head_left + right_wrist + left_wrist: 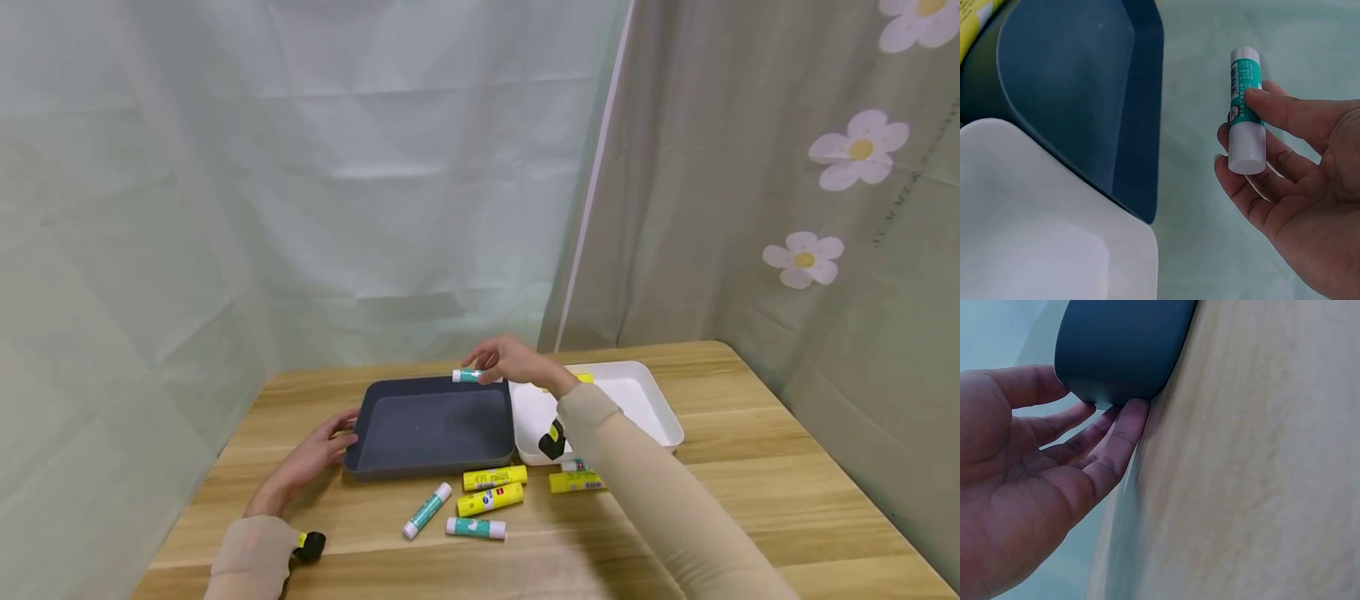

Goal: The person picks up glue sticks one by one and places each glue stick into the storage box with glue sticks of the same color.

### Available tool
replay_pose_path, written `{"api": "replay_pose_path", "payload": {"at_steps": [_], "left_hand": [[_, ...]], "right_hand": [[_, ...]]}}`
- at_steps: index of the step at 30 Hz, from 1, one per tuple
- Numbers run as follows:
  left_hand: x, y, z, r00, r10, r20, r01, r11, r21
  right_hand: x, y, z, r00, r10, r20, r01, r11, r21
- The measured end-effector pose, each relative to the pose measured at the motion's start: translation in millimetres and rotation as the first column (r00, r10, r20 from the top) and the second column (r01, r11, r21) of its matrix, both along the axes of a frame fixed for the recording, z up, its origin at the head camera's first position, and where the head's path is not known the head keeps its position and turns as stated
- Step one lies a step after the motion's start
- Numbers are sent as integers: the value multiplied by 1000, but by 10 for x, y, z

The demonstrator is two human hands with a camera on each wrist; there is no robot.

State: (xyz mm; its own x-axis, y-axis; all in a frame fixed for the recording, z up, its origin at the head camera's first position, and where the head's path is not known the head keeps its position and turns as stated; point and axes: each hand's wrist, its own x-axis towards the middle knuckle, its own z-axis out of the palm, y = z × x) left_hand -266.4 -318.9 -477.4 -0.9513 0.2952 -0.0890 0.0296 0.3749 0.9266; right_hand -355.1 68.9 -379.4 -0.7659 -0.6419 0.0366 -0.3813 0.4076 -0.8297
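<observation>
Green glue stick (pixel 467 376) pinched in right hand (pixel 513 360), long axis roughly along far rim of dark tray (pixel 435 425); left hand (pixel 318 451) touches left wall, fingers extended.

Pale green curtain (pixel 405 183) and grey curtain (pixel 675 208) with white flowers (pixel 860 150) behind a wood-grained table (pixel 757 467).

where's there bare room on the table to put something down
Bare: the light wooden table right of the beige right sleeve and shallow white rectangular tray; also the visible floor of the shallow dark-grey rectangular tray. Crowded: just in front of the trays, where yellow glue sticks and teal-and-white glue sticks lie.
</observation>
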Motion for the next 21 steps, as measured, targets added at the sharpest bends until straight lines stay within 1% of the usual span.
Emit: {"api": "replay_pose_path", "payload": {"at_steps": [1,4,6,13,21], "left_hand": [[5,-3,-2,1000,-6,-4,6,1000,-8],[22,-12,3,1000,3,-2,-3,1000,-12],[35,-22,9,1000,-6,-6,6,1000,-18],[38,-29,0,1000,23,14,-22,1000,-13],[49,-43,2,1000,26,13,-25,999,-22]], "right_hand": [[-11,-13,-8,1000,-2,5,2,1000,0],[-42,-53,-31,1000,-5,14,4,1000,6],[-64,-79,-44,1000,-5,16,5,1000,10],[-116,-143,-47,1000,-13,24,12,999,37],[-155,-262,-78,999,-26,19,24,996,84]]}}
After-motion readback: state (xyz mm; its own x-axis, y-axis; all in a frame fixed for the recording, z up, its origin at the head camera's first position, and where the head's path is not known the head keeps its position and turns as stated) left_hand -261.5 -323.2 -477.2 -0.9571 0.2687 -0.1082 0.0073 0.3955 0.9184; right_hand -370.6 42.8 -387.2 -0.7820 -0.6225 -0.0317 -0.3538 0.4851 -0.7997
